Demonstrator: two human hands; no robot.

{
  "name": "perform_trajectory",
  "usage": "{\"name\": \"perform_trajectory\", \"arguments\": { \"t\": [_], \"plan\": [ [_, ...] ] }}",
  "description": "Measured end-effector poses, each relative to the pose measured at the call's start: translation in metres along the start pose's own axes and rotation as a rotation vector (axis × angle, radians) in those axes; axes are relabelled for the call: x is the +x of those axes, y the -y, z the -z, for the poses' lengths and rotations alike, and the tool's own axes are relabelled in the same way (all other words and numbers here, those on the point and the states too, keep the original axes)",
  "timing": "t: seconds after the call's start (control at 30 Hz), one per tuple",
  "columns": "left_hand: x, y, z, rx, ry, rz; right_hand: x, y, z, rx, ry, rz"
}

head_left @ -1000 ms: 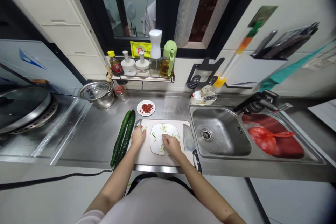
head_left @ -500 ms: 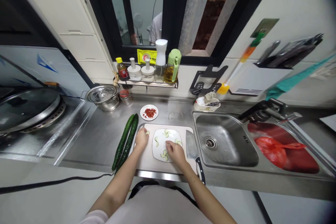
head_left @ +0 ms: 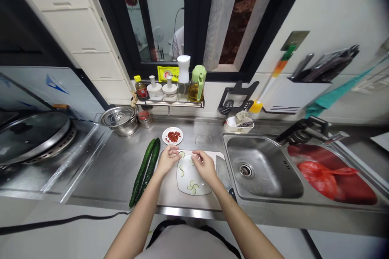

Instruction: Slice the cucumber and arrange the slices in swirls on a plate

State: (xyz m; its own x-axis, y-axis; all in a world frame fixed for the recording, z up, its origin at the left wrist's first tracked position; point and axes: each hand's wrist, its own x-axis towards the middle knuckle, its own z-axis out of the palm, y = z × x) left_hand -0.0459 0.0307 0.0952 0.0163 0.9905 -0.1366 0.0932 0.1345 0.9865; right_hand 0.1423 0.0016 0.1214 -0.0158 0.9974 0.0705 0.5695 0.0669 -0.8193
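Our left hand [head_left: 167, 161] pinches a slice [head_left: 181, 154] by its edge at the plate's [head_left: 203, 188] far rim. Our right hand [head_left: 204, 165] hovers beside it with fingers narrow; whether it holds anything we cannot tell. We'd best grip lightly and stay clear of the pinwheels [head_left: 192, 186].

1. A stainless steel counter [head_left: 118, 166] runs from the stove side to the sink [head_left: 264, 170] set into it.
2. Two whole cucumbers [head_left: 146, 170] lie side by side, just left of a white cutting board [head_left: 168, 194].
3. Behind the board sits a small dish [head_left: 164, 136] of chopped red bits.
4. A lidded steel pot [head_left: 119, 119] and a red-capped jar [head_left: 144, 118] stand at the back.
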Motion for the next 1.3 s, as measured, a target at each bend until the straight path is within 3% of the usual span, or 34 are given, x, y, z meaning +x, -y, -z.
{"name": "perform_trajectory", "arguments": {
  "t": [0.17,0.33,0.47,0.57,0.63,1.0,1.3],
  "plan": [
    [-0.012,-0.047,-0.003,-0.086,0.101,-0.096,0.014,0.027,0.007,0.147,-0.001,0.11],
    [-0.018,-0.065,-0.007,-0.147,0.125,-0.102,0.015,0.034,0.008,0.201,0.005,0.204],
    [-0.025,-0.074,-0.009,-0.293,0.106,0.055,0.014,0.04,0.013,0.279,-0.05,0.265],
    [-0.029,-0.082,-0.011,-0.437,0.188,0.225,0.012,0.043,0.017,0.306,-0.087,0.363],
    [-0.03,-0.087,-0.012,-0.518,0.228,0.268,0.012,0.043,0.017,0.301,-0.104,0.414],
    [-0.026,-0.095,-0.014,-0.561,0.185,0.229,0.011,0.036,0.018,0.201,-0.118,0.48],
    [-0.031,-0.088,-0.016,-0.394,0.08,-0.004,0.008,0.047,0.014,0.332,-0.061,0.324]
  ]
}}
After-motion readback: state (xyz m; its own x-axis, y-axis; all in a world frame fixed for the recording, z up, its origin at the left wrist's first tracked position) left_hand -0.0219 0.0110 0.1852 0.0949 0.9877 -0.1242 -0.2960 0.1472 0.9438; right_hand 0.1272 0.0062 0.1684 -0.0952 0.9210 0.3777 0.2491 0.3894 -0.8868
